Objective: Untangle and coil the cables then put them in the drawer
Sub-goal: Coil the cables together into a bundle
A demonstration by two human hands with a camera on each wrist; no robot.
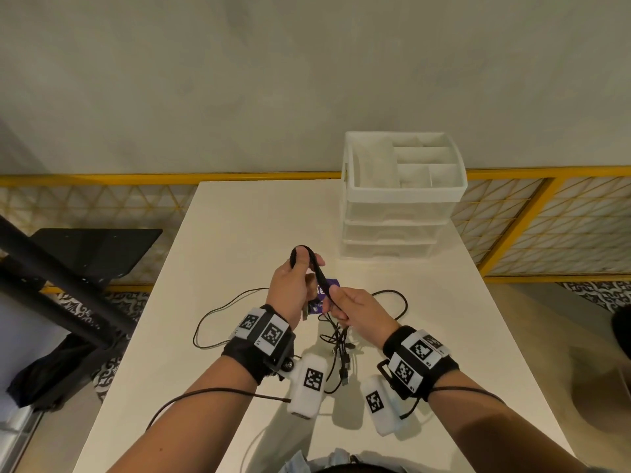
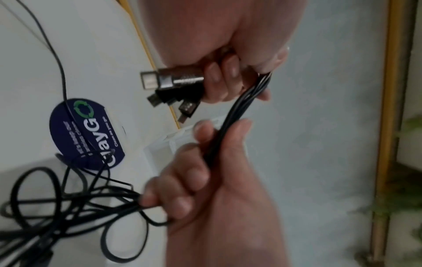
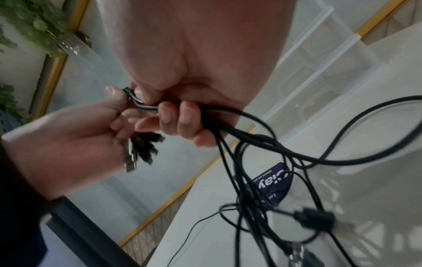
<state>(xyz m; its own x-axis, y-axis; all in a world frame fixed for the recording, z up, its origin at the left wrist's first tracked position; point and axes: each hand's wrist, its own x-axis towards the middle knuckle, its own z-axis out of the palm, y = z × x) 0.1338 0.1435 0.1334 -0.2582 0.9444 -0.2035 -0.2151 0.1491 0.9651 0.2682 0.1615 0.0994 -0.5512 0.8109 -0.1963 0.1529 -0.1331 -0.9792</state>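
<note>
Both hands are working above the white counter (image 1: pixel 239 216), holding a bundle of black cables (image 1: pixel 316 268). The left hand (image 1: pixel 293 288) is closing its fingers (image 2: pixel 217 79) around one end of the bundle, where several plugs (image 2: pixel 173 79) are sticking out together, and the cables are arching over its top. The right hand (image 1: pixel 355 308) is gripping the same bundle just beside it, fingers (image 3: pixel 180 115) curled round the strands. Below the right hand the remaining cable is hanging down in a tangle, trailing in loose loops across the counter. A dark blue sticker (image 2: pixel 86 133) is lying on the counter under those loops. The white drawer unit (image 1: pixel 399 199) is standing at the far right of the counter, well apart from the hands, its drawers sitting closed.
</note>
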